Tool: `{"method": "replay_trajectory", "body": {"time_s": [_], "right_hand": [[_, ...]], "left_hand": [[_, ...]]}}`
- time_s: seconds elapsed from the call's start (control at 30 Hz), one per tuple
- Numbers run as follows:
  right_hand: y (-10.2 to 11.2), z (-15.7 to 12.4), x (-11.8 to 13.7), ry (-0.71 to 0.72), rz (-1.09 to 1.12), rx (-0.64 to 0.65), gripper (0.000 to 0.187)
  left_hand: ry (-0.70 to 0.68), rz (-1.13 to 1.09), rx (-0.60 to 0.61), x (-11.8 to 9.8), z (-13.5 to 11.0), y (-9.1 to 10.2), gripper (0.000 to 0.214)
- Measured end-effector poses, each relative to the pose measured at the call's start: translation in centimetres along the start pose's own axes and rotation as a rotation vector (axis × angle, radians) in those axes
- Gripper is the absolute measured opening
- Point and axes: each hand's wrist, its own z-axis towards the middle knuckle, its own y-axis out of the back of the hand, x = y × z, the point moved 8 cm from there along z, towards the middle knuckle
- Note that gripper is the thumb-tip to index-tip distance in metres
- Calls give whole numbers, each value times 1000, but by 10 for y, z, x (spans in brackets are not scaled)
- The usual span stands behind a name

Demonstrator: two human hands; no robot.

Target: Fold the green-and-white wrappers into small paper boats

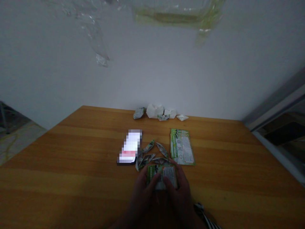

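A green and white printed paper sheet (168, 172), seemingly folded, is held low over the near middle of the table. My left hand (143, 186) grips its left side, thumb across the front. On its right side my right hand (181, 183) is closed, with the thumb on the printed face. Just beyond my hands lie several narrow folded paper pieces (148, 156) in a loose ring. A stack of matching printed sheets (182, 148) rests to the right of them. To their left is a phone (130, 146) with a lit, blurred screen.
Along the wall, at the back of the wooden table (95, 133), stand white folded papers (154, 111) and a crumpled printed paper (139, 113). A small white paper boat (182, 117) sits beside them. Clear plastic and yellowish tape (176, 17) cling to the wall (152, 70).
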Motion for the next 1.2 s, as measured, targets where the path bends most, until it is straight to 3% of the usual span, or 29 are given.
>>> {"method": "replay_trajectory", "body": {"time_s": [0.33, 0.53, 0.73, 0.87, 1.07, 1.2], "right_hand": [[-8, 4, -1, -105, 149, 81, 37], [-9, 4, -5, -153, 110, 153, 36], [-11, 7, -17, -238, -5, 251, 37], [-9, 13, -15, -168, -118, 309, 46], [-5, 14, -11, -30, -287, 308, 45], [2, 11, -3, 93, -443, 202, 39]], "left_hand": [[-83, 117, 81, -2, 1, -3, 22], [-126, 218, -25, -7, 6, 12, 24], [-125, 219, -26, -11, 1, 9, 23], [-133, 236, -37, -14, 0, 10, 22], [-136, 198, -36, -6, 8, 15, 26], [-112, 198, 19, -9, 9, 11, 33]]}}
